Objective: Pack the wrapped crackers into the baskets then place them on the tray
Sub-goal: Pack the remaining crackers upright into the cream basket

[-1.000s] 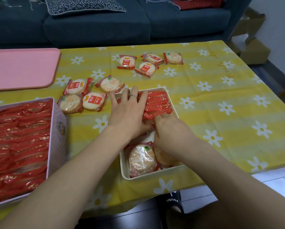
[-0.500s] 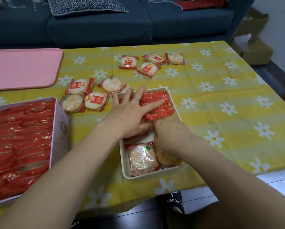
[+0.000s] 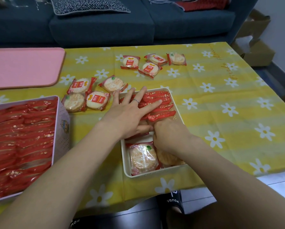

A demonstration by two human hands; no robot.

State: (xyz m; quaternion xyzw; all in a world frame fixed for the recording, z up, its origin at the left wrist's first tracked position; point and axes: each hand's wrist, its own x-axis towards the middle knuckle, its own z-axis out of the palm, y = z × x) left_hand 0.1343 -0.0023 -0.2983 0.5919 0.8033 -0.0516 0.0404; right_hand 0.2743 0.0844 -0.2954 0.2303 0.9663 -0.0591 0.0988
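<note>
From the head camera, the left hand [image 3: 128, 116] lay flat with fingers spread over a row of wrapped crackers [image 3: 158, 103] standing on edge in the far half of a cream basket [image 3: 178, 104], pressing them down. The right hand [image 3: 169, 136] sat just beside it, toward the person, fingers curled down into the basket's middle; whether they pinched a packet could not be told. Under and behind the right wrist, two packets [image 3: 142, 158] lay flat in the basket's near end. Left of the left hand, four loose crackers [image 3: 87, 95] lay on the worktop [image 3: 221, 113]; four more [image 3: 153, 63] lay beyond the fingertips. Further left stood a full basket [image 3: 23, 142], with the pink tray [image 3: 23, 66] beyond it.
</note>
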